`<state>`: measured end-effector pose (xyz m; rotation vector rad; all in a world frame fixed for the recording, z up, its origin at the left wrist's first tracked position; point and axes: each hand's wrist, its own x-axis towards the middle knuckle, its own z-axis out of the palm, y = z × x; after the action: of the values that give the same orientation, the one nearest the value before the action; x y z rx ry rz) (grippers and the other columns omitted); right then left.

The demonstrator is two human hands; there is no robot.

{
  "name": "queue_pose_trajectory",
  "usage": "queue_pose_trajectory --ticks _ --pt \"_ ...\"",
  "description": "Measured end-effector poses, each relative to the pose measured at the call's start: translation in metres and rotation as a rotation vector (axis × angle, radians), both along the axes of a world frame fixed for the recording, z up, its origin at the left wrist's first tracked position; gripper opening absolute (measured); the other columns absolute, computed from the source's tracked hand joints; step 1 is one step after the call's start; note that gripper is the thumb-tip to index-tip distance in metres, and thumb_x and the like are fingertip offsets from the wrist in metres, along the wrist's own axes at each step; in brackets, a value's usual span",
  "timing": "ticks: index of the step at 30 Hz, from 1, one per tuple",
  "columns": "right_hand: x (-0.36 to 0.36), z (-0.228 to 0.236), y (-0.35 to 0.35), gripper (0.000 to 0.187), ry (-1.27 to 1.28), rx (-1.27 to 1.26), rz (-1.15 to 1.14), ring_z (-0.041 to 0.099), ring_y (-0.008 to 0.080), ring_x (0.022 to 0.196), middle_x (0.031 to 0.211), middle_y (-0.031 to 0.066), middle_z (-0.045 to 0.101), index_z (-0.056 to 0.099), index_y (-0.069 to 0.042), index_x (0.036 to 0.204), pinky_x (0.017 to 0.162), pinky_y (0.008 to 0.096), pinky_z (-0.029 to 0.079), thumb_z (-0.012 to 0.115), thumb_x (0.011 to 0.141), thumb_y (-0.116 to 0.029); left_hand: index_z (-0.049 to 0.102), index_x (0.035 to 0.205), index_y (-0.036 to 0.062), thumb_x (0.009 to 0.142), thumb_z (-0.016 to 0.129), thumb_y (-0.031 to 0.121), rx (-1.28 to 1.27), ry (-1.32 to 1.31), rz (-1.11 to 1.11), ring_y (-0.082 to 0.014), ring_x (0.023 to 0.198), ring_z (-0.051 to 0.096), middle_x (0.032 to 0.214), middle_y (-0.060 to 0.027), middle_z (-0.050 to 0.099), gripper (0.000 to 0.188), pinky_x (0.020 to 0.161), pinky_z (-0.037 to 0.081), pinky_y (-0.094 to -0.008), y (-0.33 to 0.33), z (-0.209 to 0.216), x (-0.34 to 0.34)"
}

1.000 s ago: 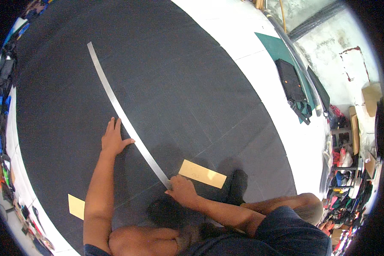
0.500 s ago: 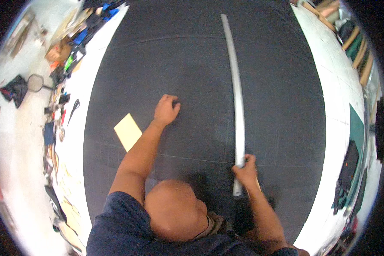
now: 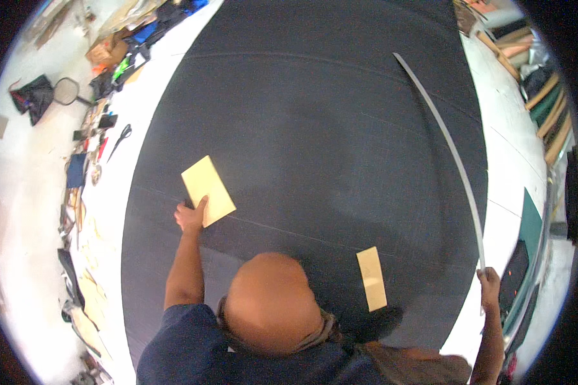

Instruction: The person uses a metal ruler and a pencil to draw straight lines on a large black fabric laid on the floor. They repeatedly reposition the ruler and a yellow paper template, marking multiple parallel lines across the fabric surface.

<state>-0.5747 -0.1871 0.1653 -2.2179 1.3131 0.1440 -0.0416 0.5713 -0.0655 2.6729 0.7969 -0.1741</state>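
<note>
My left hand (image 3: 191, 217) is over the left part of the black cloth (image 3: 302, 154), beside a pale yellow rectangular card (image 3: 212, 189). Its thumb overlaps the card's lower left edge, while the fingers stay apart from the thumb, outside that edge. Far to the right, my right hand (image 3: 489, 287) grips the near end of a long, narrow grey straightedge (image 3: 457, 157). The strip reaches away across the right side of the cloth, its thin edge turned up. A smaller tan rectangular card (image 3: 372, 280) lies on the cloth between my arms.
Black-handled scissors (image 3: 120, 140) lie on the white table edge (image 3: 144, 115) at the left, among assorted small items. Rolled materials (image 3: 549, 106) stand at the far right. A dark green sheet (image 3: 528, 221) and a dark box-like item (image 3: 511, 276) lie nearer on the right.
My right hand has swung the straightedge from the middle to the cloth's right edge, turning it edge-up and uncovering the tan card. My left hand has pulled back to the yellow card.
</note>
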Motion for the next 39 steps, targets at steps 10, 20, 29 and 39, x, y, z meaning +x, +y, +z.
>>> queue_pose_trajectory --ticks 10,20,29,39 --pt "-0.111 -0.134 0.043 0.054 0.231 -0.249 -0.143 0.073 0.0434 0.102 0.107 0.0244 0.075 0.072 -0.006 0.119 0.088 0.0507 0.057 0.071 0.092 -0.052 0.049 0.142 -0.0048 0.075 0.091 0.047 -0.274 -0.031 -0.123 -0.0346 0.122 0.064 0.135 -0.0241 0.062 0.094 0.102 0.053 -0.0498 0.047 -0.037 0.028" --pt "-0.125 -0.194 0.125 0.05 0.291 -0.338 -0.053 0.07 0.042 0.104 0.112 0.0174 0.072 0.067 -0.01 0.123 0.09 0.0531 0.054 0.07 0.093 -0.05 0.06 0.127 0.0029 0.098 0.069 0.012 -0.946 0.203 -0.527 -0.0182 0.095 0.07 0.111 -0.0092 0.072 0.031 0.078 0.056 -0.0341 -0.148 0.044 -0.022" --pt "-0.118 -0.195 0.118 0.039 0.22 -0.29 -0.141 0.07 0.0341 0.103 0.109 0.0113 0.072 0.067 -0.013 0.116 0.086 0.053 0.053 0.073 0.094 -0.044 0.062 0.116 -0.002 0.095 0.074 0.007 -0.773 0.368 -0.911 -0.0146 0.076 0.067 0.089 -0.0073 0.07 0.025 0.068 0.055 -0.0314 -0.235 0.012 -0.059" --pt "-0.117 -0.2 0.126 0.035 0.234 -0.345 -0.157 0.07 0.0379 0.102 0.111 0.0109 0.071 0.065 -0.015 0.116 0.083 0.0541 0.054 0.068 0.096 -0.044 0.063 0.124 -0.0026 0.092 0.078 0.01 -0.799 0.278 -0.833 -0.0104 0.069 0.062 0.081 -0.0041 0.067 0.038 0.062 0.052 -0.0278 -0.233 0.008 -0.072"
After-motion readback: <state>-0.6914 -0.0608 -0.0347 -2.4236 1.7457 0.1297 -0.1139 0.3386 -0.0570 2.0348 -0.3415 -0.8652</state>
